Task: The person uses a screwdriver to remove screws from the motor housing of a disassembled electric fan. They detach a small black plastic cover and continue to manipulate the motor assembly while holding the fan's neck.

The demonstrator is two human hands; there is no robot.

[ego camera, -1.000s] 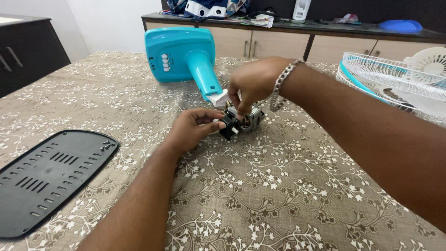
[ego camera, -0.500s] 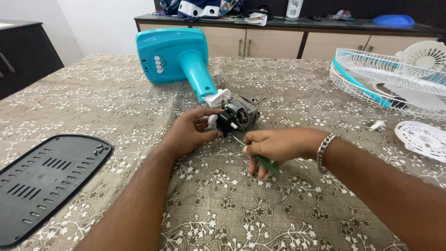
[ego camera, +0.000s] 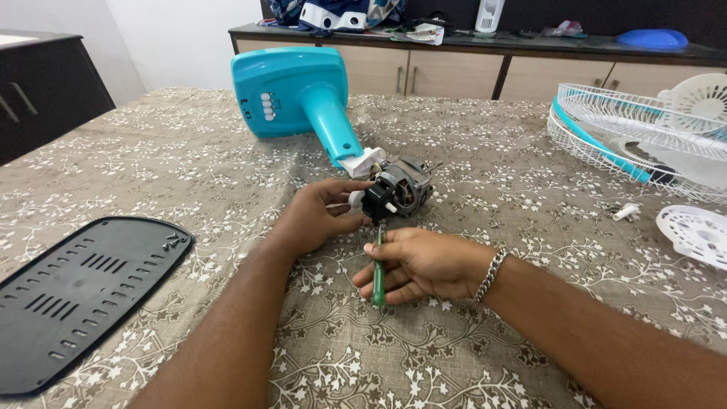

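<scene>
fan stand (ego camera: 299, 95): turquoise | screwdriver (ego camera: 378, 265): green | tablecloth (ego camera: 189, 174): beige, white floral | cover (ego camera: 76, 291): black

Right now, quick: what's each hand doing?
Left hand: closed on the fan motor, gripping its black end.
Right hand: closed on a green screwdriver.

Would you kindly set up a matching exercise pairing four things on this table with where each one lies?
Things:
1. green screwdriver
2. fan motor
3. black vented panel
4. white fan guard

Places:
A. at the table's right edge
B. in the right hand
C. at the table's left edge
D. at the left hand's fingertips, on the turquoise fan stand's neck

Pairs: 1-B, 2-D, 3-C, 4-A
</scene>
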